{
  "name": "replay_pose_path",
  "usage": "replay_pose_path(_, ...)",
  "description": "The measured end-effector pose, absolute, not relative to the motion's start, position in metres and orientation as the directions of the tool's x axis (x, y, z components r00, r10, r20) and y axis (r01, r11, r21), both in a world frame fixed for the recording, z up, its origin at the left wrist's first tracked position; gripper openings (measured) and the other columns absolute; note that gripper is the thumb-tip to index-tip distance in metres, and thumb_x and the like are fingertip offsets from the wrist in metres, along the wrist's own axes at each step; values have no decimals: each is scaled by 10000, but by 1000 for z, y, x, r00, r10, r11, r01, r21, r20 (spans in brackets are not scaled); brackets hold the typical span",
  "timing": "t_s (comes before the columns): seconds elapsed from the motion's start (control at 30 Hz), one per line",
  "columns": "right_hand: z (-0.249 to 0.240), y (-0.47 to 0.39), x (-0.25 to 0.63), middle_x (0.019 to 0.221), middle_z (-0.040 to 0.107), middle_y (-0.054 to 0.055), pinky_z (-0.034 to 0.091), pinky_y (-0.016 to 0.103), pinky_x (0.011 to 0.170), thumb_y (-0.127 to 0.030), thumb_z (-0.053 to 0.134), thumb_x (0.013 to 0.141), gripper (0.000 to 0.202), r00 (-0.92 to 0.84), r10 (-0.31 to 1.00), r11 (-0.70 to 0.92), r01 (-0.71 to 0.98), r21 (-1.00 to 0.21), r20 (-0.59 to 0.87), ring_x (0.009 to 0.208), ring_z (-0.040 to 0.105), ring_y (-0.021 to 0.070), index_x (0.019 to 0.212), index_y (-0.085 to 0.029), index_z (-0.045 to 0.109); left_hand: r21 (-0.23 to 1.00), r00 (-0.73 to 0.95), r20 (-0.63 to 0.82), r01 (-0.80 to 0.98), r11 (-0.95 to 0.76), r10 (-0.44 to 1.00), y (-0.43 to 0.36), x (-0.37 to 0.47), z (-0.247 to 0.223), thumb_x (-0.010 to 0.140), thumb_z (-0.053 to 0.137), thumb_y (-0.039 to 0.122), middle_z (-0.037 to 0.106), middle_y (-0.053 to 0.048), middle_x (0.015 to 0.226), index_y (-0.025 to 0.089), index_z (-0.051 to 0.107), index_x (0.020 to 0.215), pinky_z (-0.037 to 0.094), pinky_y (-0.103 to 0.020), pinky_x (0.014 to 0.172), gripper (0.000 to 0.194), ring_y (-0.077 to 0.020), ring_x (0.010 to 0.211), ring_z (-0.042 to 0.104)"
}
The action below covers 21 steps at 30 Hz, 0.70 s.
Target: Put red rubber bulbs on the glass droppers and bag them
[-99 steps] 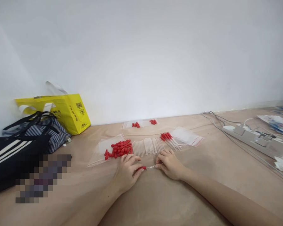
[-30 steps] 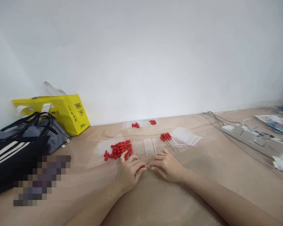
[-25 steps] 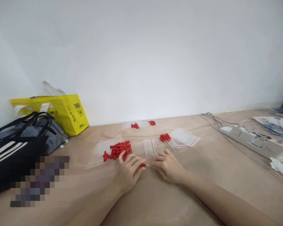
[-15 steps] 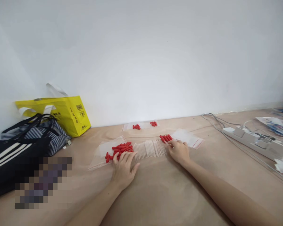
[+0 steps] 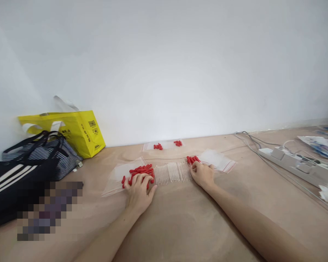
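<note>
My left hand (image 5: 139,191) rests on a heap of small red elongated pieces (image 5: 140,169), fingers slightly curled and spread apart, with the thumb out to the right. Between my hands a row of thin pale sticks (image 5: 171,173), looking like cotton swabs, lies side by side on the table. At its right end my right hand (image 5: 203,175) has thumb and forefinger brought together; what lies between them is too small to make out. Just beyond those fingertips are several more red pieces (image 5: 193,159). Clear zip bags lie flat at the left (image 5: 116,178) and right (image 5: 218,160).
Farther back, another clear bag (image 5: 168,145) has two red clusters on it. A yellow bag (image 5: 94,134) and a dark striped bag (image 5: 24,178) stand at the left. On the right are a white power strip (image 5: 295,162), grey cables and some printed packets (image 5: 319,145).
My right hand has moved slightly left, toward the end of the stick row. My left hand has shifted a little left over the red pieces.
</note>
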State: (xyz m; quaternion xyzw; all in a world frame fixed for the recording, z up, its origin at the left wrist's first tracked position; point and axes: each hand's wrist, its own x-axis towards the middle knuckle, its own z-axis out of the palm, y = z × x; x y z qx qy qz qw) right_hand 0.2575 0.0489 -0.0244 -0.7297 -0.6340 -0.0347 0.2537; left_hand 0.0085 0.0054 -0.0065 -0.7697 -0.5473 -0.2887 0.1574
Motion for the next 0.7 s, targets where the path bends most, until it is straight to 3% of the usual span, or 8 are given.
replay_pose_path(0.27,-22,39,252,804,646,36,215,324,723,-316,441,781,219,138,892,8,947,-321,430,810,540,184,721,-205,620,30,208,619,957,-287,758,12,6,-6,702,571,319,568,-70,1011,224,587,752,148,-531,911,108,-256,994,455)
replay_pose_path(0.7,-11,37,248,795,644,92,228,386,774,-313,411,768,272,186,940,-109,958,-264,285,847,534,244,732,-181,646,-58,214,681,969,-240,700,20,9,-10,715,540,242,569,-94,1035,200,618,677,189,-523,898,97,-276,1035,436)
